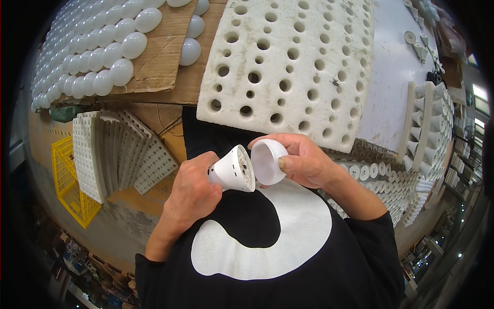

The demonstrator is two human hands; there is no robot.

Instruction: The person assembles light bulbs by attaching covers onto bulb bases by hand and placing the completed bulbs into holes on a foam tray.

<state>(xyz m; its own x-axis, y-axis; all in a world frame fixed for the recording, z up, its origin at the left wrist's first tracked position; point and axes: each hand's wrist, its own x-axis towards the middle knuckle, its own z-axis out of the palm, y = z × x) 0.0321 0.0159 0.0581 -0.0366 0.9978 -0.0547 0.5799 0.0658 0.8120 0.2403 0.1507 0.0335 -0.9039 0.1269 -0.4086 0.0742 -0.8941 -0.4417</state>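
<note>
My left hand is closed round a white cone-shaped bulb housing, tilted so its wide end faces right. Inside that wide end a round board with small parts shows. In my right hand is a translucent white dome-shaped bulb cover, pinched by its side between thumb and fingers. Its hollow side faces the housing. The two rims are very near each other at chest height; whether they touch I cannot tell. My fingers hide the narrow end of the housing.
Before me lies a white foam board with rows of holes. Many white domes stand on cardboard at the far left. Foam boards lean by a yellow crate at left. Racked cone housings stand at right.
</note>
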